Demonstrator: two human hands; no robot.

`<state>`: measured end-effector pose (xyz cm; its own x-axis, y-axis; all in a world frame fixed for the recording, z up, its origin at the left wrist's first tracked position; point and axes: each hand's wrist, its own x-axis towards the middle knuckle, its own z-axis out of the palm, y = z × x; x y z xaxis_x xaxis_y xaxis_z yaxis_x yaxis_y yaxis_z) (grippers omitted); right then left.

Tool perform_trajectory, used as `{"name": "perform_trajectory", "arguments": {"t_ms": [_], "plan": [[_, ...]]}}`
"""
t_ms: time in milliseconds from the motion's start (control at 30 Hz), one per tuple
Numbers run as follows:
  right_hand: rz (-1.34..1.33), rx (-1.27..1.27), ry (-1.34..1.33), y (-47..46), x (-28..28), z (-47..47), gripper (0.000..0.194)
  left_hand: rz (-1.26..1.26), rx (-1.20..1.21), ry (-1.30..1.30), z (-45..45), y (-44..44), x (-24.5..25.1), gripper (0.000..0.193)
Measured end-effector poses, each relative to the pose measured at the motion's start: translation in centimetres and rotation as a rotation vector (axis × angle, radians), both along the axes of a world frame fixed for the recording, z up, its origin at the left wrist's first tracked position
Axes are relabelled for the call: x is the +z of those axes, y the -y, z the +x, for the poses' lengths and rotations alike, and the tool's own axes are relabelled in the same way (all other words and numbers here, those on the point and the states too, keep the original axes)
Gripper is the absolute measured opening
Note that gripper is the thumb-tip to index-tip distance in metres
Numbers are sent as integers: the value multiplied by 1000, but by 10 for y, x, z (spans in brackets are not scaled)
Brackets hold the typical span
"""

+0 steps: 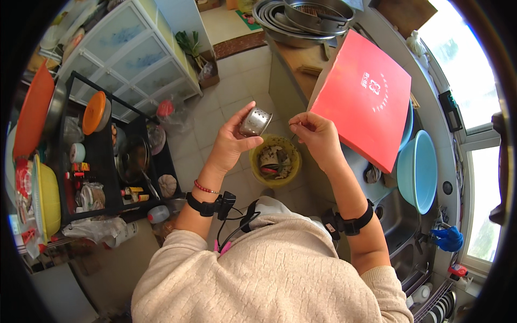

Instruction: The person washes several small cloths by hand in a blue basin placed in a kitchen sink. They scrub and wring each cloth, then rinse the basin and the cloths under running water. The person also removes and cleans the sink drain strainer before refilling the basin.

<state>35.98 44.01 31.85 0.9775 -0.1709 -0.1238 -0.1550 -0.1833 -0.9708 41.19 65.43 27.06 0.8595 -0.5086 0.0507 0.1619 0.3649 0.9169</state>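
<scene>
My left hand (230,141) grips a small perforated metal strainer cup (256,122), tilted on its side with its rim towards the right. My right hand (317,135) is raised to the right of it, thumb and fingertips pinched together. Any small thing between those fingertips is too small to make out. Below and between both hands, a yellow waste bin (297,171) stands on the floor with wet scraps inside. Just beyond my right hand, a large red cardboard box (363,97) bearing writing lies across the counter.
At right are a light-blue basin (418,173) and a steel sink (398,218). Steel bowls (274,30) are stacked on the far counter. A black shelf rack (109,161) with bottles and a pan stands at left, near a drawer cabinet (133,52).
</scene>
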Motion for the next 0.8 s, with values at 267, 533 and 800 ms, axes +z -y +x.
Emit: {"name": "perform_trajectory", "arguments": {"t_ms": [267,533,800], "plan": [[-333,45,20,0,-9,2,14,310,130,397,-4,1,-11,87],[-687,243,225,11,-83,4,30,434,225,456,-4,-9,-21,93],[-864,141,11,14,-112,13,21,456,213,473,-2,-18,-29,89]]}}
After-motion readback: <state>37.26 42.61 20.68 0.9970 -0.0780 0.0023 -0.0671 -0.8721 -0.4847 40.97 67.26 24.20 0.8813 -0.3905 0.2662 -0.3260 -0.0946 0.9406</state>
